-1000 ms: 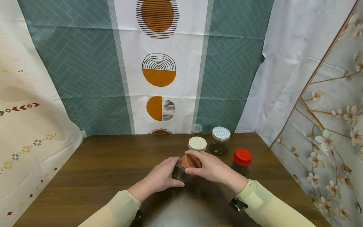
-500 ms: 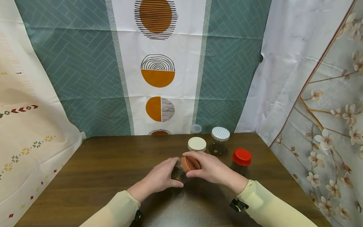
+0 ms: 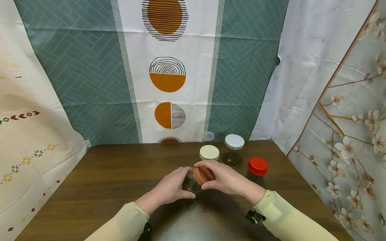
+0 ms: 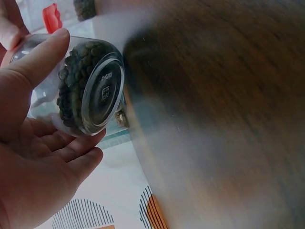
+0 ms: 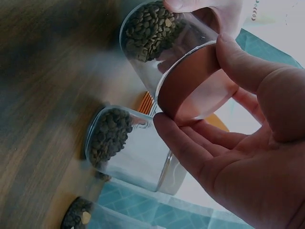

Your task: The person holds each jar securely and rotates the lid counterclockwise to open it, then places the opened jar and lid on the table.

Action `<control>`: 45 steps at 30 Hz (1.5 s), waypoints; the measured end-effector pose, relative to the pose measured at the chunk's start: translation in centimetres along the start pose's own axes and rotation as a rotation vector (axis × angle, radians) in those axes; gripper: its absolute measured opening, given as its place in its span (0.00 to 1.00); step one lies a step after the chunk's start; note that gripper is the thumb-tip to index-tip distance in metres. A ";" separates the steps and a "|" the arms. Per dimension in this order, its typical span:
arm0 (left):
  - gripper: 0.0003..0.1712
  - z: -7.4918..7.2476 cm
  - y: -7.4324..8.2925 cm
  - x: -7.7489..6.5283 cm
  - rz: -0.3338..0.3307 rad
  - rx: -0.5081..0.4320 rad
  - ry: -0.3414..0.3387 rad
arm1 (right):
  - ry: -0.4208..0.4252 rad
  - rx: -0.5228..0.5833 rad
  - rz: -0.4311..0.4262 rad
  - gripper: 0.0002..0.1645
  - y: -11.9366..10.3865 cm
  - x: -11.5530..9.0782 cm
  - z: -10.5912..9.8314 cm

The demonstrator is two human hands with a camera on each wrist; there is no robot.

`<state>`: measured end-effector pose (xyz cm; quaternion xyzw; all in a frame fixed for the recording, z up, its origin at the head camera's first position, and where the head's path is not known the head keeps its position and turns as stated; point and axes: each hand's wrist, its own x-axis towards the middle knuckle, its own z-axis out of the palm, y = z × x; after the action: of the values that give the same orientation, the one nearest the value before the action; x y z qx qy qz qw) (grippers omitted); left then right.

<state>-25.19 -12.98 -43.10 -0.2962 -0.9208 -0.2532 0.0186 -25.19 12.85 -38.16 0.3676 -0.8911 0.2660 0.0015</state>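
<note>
Works over a dark wooden table, backed by a green-and-white printed cloth and flanked at right by floral fabric. Holds a clear jar of dark pellets tilted near the table's middle, with fingers and thumb of the left hand curled round its body and those of the right hand clamped on its brown lid. Cannot tell about contact between base and wood. Loses most of a white-lidded jar behind the right hand in the head view; barely makes out a small translucent-lidded container beyond.

Five lidded jars, one left hand, one right hand and one wood-grain table filled the frame's lower half.
</note>
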 end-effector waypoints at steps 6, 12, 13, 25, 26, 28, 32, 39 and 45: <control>0.50 0.1 0.1 0.0 0.001 0.003 0.000 | -0.009 0.028 -0.030 0.44 0.2 -0.1 0.1; 0.51 0.1 0.3 -0.1 0.008 0.016 0.005 | -0.014 0.052 0.019 0.44 0.0 -0.2 0.0; 0.51 0.2 0.3 -0.1 0.009 0.016 0.005 | -0.004 0.044 0.048 0.44 -0.2 -0.1 0.0; 0.52 0.2 0.4 0.1 0.010 0.022 -0.004 | 0.021 -0.061 0.281 0.38 -1.0 0.7 0.0; 0.52 0.2 0.4 0.1 0.009 0.022 -0.004 | 0.020 -0.060 0.276 0.38 -0.9 0.7 0.0; 0.53 0.2 0.3 0.1 0.008 0.021 -0.008 | 0.022 -0.054 0.256 0.37 -0.8 0.6 -0.2; 0.53 0.1 0.3 0.2 0.003 0.015 -0.020 | 0.016 -0.033 0.193 0.37 -0.6 0.4 -0.4; 0.53 0.0 0.2 0.4 -0.004 0.010 -0.030 | -0.017 0.010 0.108 0.38 -0.4 0.2 -0.9; 0.53 -0.2 0.4 0.3 -0.004 0.001 -0.030 | -0.036 0.025 0.074 0.40 -0.2 0.1 -1.0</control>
<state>-25.24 -12.60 -42.68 -0.2983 -0.9216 -0.2481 0.0043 -25.29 13.16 -37.17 0.3392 -0.9005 0.2705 -0.0289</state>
